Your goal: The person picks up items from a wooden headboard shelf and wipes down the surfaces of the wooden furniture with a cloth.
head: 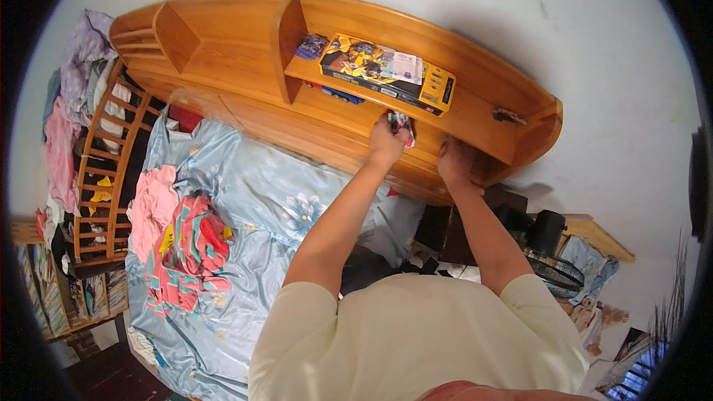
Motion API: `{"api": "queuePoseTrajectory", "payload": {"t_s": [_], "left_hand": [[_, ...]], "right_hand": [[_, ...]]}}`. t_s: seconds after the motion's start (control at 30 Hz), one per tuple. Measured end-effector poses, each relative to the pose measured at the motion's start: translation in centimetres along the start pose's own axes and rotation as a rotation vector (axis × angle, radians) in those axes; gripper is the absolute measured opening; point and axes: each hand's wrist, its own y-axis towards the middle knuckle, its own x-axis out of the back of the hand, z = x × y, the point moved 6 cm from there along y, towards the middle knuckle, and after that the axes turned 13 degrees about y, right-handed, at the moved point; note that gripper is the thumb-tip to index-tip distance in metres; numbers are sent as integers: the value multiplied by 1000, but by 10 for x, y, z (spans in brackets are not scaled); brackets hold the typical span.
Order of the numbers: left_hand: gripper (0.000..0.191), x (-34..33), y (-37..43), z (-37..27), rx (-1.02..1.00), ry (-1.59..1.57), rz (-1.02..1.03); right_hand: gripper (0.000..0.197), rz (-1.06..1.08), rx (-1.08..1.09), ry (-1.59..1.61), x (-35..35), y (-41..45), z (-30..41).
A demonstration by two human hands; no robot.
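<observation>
My left hand [388, 142] grips a small red, white and black item [401, 127] at the front of the wooden headboard shelf [345, 115]. What the item is cannot be made out. To its right, my right hand [458, 162] reaches into the lower compartment, under the upper board; its fingers are partly hidden and blurred. On the upper board above both hands lies a yellow and black printed toy box [367, 69], with a small pale paper [407, 67] on top. Beside the box's left end sit purple cards or packets [311, 46]. A blue object [342, 94] lies on the lower level.
Below the shelf is a bed with a shiny light-blue floral sheet [267, 178]. A pink garment [153, 195] and a striped garment [189, 250] lie there. Clothes hang over a wooden rail [114, 161] at left. A black fan [551, 273] stands at right. A dark bundle [507, 116] rests on the upper board.
</observation>
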Motion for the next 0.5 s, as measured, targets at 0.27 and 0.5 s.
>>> {"api": "queuePoseTrajectory", "payload": {"t_s": [0.27,0.5], "left_hand": [[38,61,-38,46,213,-620,52],[34,105,-46,57,195,-614,15]], "right_hand": [[26,120,-99,193,-39,32,82],[29,44,123,298,-74,51,156]]}}
